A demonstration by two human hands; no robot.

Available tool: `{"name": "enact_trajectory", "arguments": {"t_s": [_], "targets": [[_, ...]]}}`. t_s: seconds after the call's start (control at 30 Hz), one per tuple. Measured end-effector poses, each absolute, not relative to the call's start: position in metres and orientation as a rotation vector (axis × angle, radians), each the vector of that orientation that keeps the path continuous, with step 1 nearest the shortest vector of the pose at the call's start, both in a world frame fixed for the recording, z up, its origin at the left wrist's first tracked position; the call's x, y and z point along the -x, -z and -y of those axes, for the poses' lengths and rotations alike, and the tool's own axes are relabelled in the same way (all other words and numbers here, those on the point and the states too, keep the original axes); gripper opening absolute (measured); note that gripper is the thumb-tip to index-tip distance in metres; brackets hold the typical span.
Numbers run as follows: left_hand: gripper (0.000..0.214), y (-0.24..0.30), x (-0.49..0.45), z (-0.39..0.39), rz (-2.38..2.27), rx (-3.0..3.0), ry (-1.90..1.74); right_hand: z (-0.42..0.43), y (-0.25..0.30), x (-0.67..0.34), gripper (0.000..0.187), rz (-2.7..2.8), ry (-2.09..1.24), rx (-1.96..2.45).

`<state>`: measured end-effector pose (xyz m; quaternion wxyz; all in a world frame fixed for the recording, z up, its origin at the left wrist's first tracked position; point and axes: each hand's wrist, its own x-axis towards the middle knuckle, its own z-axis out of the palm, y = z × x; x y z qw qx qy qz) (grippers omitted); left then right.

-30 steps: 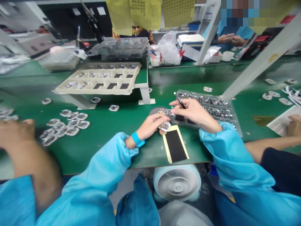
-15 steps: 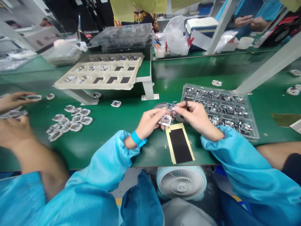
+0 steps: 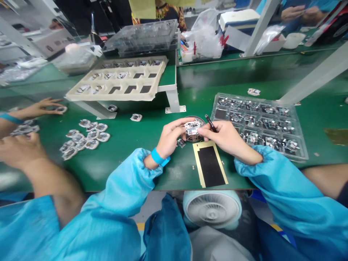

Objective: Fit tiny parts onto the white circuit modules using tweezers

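My left hand (image 3: pixel 169 139), a blue band at its wrist, pinches a small white-rimmed electronic assembly (image 3: pixel 192 127) above a round dish (image 3: pixel 196 139). My right hand (image 3: pixel 227 139) grips a slim black tool (image 3: pixel 210 122) with pale markings near its upper end; its tip is hidden. The right fingertips touch the right side of the assembly. Beneath my left fingers shows a small dark circuit piece (image 3: pixel 181 143); whether it is held or lying on the table I cannot tell. In front of the dish lies a yellow-edged black sheet (image 3: pixel 212 165).
A clear tray (image 3: pixel 301 154) of circuit parts is at right. White-rimmed assemblies (image 3: pixel 91 144) lie grouped at left, near a co-worker's hands (image 3: pixel 47 106). A cream compartment tray (image 3: pixel 111 97) rests on a raised stand (image 3: pixel 172 99). A slanted post (image 3: pixel 312 76) rises at right.
The white-rimmed assembly is now raised and tilted up between both hands. The black tool now points up clearly from my right hand. The co-worker's far hand has moved right and spread.
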<state>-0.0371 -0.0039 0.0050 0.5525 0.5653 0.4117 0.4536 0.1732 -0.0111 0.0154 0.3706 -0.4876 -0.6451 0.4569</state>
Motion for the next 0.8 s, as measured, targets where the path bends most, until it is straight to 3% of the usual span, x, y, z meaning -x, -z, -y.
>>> {"name": "enact_trajectory", "arguments": {"t_s": [0.4, 0.6, 0.8], "targets": [[0.041, -0.008, 0.030, 0.005, -0.955, -1.320, -1.062, 0.011, -0.028, -0.180, 0.045, 1.484, -1.250, 1.163], [0.053, -0.004, 0.029, 0.007, -0.883, -1.327, -1.036, 0.010, -0.023, -0.180, 0.041, 1.598, -1.250, 1.249], [0.054, -0.004, 0.028, 0.010, -0.890, -1.373, -1.060, 0.009, -0.017, -0.181, 0.049, 1.640, -1.190, 1.310]]}}
